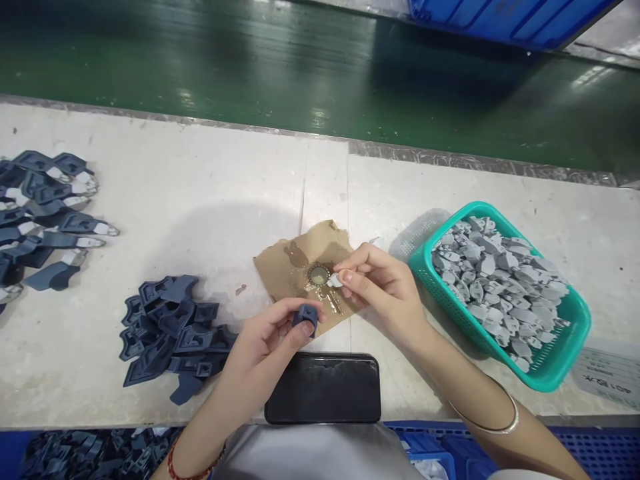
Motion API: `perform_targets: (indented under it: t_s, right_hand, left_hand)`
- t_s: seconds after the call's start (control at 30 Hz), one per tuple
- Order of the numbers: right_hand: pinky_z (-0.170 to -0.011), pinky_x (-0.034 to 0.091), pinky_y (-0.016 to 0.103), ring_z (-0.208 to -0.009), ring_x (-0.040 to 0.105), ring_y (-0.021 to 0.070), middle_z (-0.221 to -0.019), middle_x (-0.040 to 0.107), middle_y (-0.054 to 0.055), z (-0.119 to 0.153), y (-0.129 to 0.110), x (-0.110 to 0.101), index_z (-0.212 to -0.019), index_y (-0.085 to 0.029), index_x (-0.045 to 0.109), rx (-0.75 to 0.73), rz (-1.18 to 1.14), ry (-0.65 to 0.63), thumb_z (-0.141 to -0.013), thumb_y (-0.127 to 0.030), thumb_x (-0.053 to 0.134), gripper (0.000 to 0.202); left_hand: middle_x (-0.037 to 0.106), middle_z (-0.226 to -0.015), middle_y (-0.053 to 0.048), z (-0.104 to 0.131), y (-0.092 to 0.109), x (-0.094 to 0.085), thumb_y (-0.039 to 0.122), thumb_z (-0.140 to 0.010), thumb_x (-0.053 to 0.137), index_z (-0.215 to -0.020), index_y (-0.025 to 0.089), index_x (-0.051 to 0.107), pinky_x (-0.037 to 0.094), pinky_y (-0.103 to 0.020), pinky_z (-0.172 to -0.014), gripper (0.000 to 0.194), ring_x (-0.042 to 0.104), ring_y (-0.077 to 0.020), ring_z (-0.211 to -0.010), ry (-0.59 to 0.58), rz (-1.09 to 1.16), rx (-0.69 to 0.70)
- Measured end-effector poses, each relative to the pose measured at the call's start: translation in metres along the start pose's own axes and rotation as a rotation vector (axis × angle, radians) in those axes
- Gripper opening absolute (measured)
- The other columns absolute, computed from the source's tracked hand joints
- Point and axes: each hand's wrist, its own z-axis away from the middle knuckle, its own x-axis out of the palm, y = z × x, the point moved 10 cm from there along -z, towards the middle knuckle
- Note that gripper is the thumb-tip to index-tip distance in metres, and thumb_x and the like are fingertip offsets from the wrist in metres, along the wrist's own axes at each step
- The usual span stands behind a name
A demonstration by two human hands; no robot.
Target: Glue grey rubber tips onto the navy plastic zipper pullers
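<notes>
My left hand (273, 340) pinches a dark blue part (306, 316) above the near edge of a piece of brown cardboard (280, 267). Between the thumb and fingers of my right hand (383, 287) is a small light grey part (335, 280), its tip beside a small round cap (319, 274) on the cardboard. Wet-looking spots lie around the cap. A heap of dark blue parts (175, 327) sits left of my left hand. Light grey parts (490, 267) fill much of the green basket (575, 347) to the right.
A black phone (325, 390) lies at the table's near edge. At the far left are blue parts with grey pieces attached (55, 213). Behind the white table (200, 160) runs a green surface (225, 73) with a blue crate (500, 20). Blue bins sit below the near edge.
</notes>
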Motion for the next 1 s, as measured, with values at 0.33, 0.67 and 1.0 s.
perform_targets:
  t_s: [0.33, 0.67, 1.0]
  right_hand:
    - [-0.056, 0.047, 0.025, -0.058, 0.057, 0.0112, -0.067, 0.065, -0.003, 0.006, 0.001, 0.029, -0.085, -0.022, 0.066, -0.022, -0.166, -0.194, -0.096, -0.039, 0.072, 0.022]
    - [-0.063, 0.054, 0.024, -0.069, 0.067, 0.0123, -0.076, 0.068, -0.001, 0.01, 0.005, 0.04, -0.089, -0.02, 0.065, -0.022, -0.154, -0.287, -0.1, -0.035, 0.069, 0.019]
    - [-0.058, 0.052, 0.026, -0.067, 0.071, 0.0154, -0.074, 0.07, 0.001, 0.014, -0.008, 0.042, -0.087, -0.02, 0.06, -0.122, 0.072, -0.365, -0.105, -0.03, 0.058, 0.021]
  left_hand:
    - [0.061, -0.095, 0.0, 0.001, -0.007, 0.006, 0.048, -0.11, 0.041, -0.116, 0.025, 0.061, 0.043, -0.028, -0.078, 0.031, 0.055, -0.0164, -0.085, -0.093, -0.256, 0.012]
    - [0.058, -0.091, 0.001, -0.001, -0.003, 0.011, 0.044, -0.111, 0.039, -0.12, 0.022, 0.06, 0.041, -0.028, -0.075, 0.032, 0.052, -0.0152, -0.081, -0.129, -0.278, 0.019]
    - [0.051, -0.085, 0.001, 0.0, -0.003, 0.01, 0.044, -0.11, 0.04, -0.108, 0.02, 0.06, 0.037, -0.028, -0.071, 0.032, 0.047, -0.0155, -0.078, -0.129, -0.289, 0.008]
